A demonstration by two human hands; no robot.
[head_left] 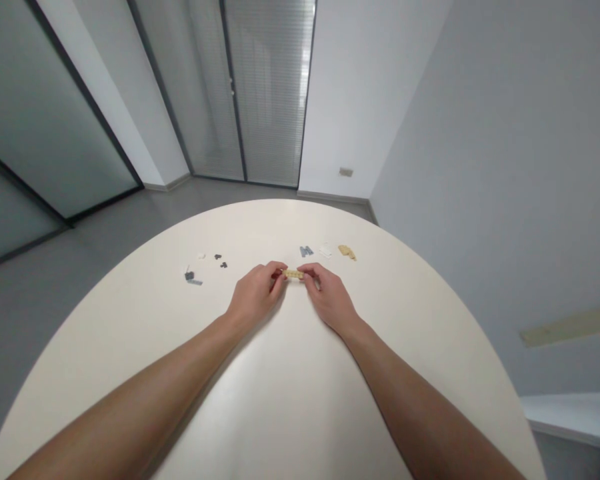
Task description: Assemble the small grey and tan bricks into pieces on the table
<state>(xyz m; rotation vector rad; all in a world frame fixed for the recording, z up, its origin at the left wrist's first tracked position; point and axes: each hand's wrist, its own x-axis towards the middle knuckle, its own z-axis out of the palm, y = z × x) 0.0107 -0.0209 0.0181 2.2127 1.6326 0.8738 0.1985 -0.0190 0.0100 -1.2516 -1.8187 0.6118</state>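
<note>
Left hand (254,293) and right hand (330,300) meet over the round white worktop (105,373), near its middle. Fingers of both hands are clenched in a pinch on one tan studded plastic plate (293,274), one hand at each end, with the plate held between them. The plate looks light, stiff and small, so the short ends seem the best place to take hold, with the studs left clear. Beyond the hands, counted left to right: one dark-and-grey cluster (193,277), one small white piece (201,256), two small dark pieces (221,261), one grey-blue cluster (306,251), one white cluster (325,250), one tan cluster (347,252). Piece counts inside the clusters are too small to tell.
</note>
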